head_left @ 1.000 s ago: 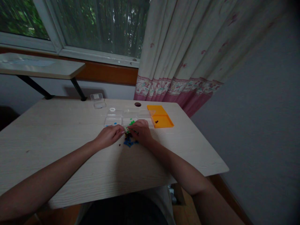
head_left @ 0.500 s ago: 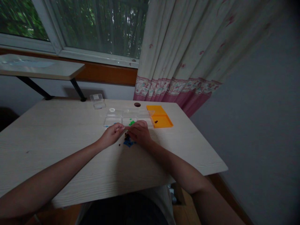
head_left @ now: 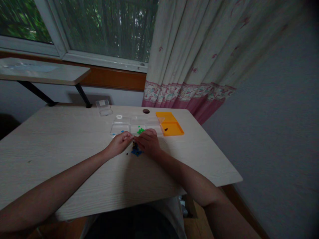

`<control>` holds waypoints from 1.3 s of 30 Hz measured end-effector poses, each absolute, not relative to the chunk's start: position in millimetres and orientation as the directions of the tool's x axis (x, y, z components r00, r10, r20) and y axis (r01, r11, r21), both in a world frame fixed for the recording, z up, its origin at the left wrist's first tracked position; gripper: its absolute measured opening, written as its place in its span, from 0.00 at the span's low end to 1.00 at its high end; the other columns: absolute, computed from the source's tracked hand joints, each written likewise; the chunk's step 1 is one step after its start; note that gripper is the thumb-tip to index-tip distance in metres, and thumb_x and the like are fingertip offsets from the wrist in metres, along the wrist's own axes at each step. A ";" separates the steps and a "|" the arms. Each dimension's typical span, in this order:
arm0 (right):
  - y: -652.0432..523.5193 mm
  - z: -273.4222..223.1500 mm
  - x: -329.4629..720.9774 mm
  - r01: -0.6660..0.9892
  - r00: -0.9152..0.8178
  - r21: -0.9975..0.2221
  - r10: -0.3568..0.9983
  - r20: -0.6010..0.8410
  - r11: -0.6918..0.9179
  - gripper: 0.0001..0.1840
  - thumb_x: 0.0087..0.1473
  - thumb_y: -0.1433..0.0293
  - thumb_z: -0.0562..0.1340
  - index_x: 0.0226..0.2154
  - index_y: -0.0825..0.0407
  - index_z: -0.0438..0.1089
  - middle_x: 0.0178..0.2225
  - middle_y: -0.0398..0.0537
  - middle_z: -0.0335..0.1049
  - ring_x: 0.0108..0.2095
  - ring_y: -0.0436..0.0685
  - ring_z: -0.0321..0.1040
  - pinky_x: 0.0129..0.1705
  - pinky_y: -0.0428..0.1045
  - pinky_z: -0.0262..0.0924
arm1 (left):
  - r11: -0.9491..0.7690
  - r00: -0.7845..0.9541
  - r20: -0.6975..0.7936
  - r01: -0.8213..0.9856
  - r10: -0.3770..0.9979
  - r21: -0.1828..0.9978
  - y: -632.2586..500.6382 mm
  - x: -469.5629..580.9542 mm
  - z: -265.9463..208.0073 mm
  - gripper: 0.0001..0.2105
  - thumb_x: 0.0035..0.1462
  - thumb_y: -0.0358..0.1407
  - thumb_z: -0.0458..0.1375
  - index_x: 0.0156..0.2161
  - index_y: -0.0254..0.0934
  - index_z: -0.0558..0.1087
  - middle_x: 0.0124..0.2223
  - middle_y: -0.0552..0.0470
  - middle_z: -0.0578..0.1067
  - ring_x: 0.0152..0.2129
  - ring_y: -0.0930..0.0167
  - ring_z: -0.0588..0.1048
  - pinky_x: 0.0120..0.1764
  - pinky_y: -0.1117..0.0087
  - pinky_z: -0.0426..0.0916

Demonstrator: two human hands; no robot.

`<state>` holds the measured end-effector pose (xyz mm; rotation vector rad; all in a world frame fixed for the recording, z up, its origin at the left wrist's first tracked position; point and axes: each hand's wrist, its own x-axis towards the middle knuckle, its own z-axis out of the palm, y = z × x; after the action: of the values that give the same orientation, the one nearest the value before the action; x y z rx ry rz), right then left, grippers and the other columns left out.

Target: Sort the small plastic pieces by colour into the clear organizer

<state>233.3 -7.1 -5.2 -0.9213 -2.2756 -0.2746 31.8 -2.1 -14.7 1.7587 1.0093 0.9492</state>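
Fingertips nearly meeting, my left hand (head_left: 121, 143) and my right hand (head_left: 149, 142) are both closed over the table. Whatever sits between their fingers is too small to name. Just below lies a little heap of blue pieces (head_left: 136, 152) with dark brown ones among them, partly covered by my right hand. One dark piece (head_left: 127, 154) lies apart to the left. Behind the hands are clear plastic compartment boxes (head_left: 120, 127); small green pieces (head_left: 141, 130) are in the middle one, and a few blue bits (head_left: 122, 131) are in the left one.
An open orange case (head_left: 176, 129) with dark pieces (head_left: 166, 129) inside stands on the right. Farther back are a small open clear box (head_left: 104, 108) and a round cable hole (head_left: 146, 111). A raised shelf (head_left: 74, 77) stands at the left of the table (head_left: 74, 139).
My right hand's fingers have shifted slightly at the pinch. Both hands otherwise stay in nearly the same place above the blue heap.
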 end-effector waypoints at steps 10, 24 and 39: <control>-10.5 -4.8 236.5 0.680 -0.599 0.029 0.532 0.599 0.733 0.12 0.62 0.68 0.57 0.45 0.39 0.72 0.35 0.42 0.75 0.45 0.53 0.64 0.58 0.55 0.48 | -0.339 0.367 0.217 0.311 0.905 0.888 -3.9 33.0 -8.9 0.16 0.63 0.47 0.49 0.34 0.35 0.68 0.23 0.58 0.63 0.20 0.75 0.61 0.23 0.76 0.56; -4.8 -1.4 239.3 0.716 -0.522 -0.032 0.566 0.638 0.697 0.09 0.62 0.65 0.58 0.41 0.42 0.74 0.34 0.42 0.76 0.42 0.54 0.65 0.53 0.55 0.49 | -0.381 0.356 0.239 0.409 0.903 0.829 -8.0 33.0 -2.3 0.17 0.63 0.47 0.48 0.36 0.35 0.70 0.25 0.56 0.68 0.22 0.73 0.65 0.26 0.74 0.59; 24.3 -13.8 254.3 0.868 -0.146 -0.251 0.703 0.696 0.429 0.09 0.59 0.64 0.61 0.33 0.46 0.76 0.37 0.46 0.73 0.43 0.57 0.61 0.48 0.55 0.49 | -0.644 0.527 0.407 0.728 0.746 0.237 -11.0 28.9 -1.2 0.13 0.63 0.34 0.49 0.47 0.40 0.74 0.35 0.47 0.73 0.36 0.63 0.69 0.39 0.64 0.61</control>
<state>254.3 24.3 -13.8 -1.3311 -1.9045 -0.2682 28.9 -11.0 -1.2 2.7125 1.3094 0.7519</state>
